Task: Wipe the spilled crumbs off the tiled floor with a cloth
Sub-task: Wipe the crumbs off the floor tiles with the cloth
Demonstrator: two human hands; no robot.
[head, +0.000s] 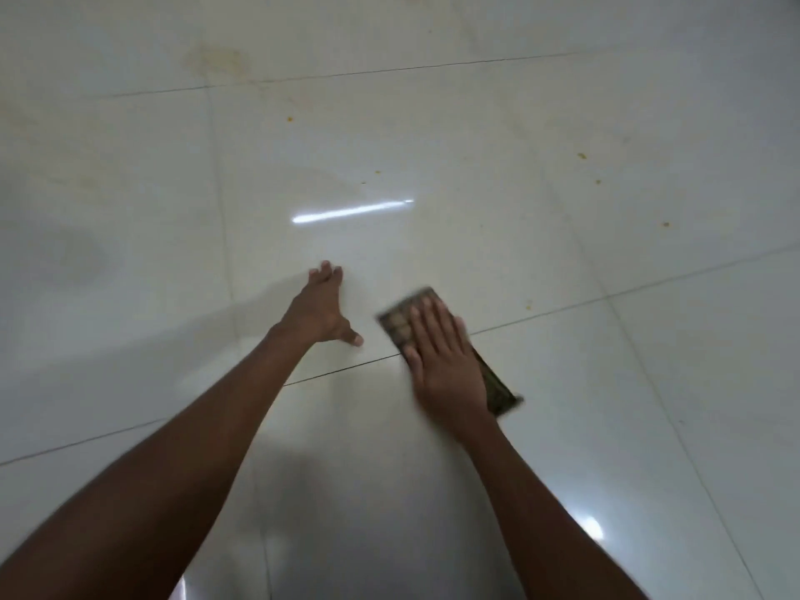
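Observation:
A folded dark green patterned cloth (400, 322) lies flat on the glossy white tiled floor (433, 145). My right hand (443, 361) presses on it with straight fingers and covers most of it. My left hand (322, 307) rests on the tile to the left of the cloth, fingers spread and flat, holding nothing. Small orange crumbs lie scattered beyond the hands: one crumb (581, 155) at the right, one (289, 119) further back, one (528, 302) just right of the cloth, and others around them.
A yellowish smear (220, 58) marks a tile at the back left. Dark grout lines (389, 71) cross the floor. A bright strip of light (350, 211) reflects off the tile ahead of my hands.

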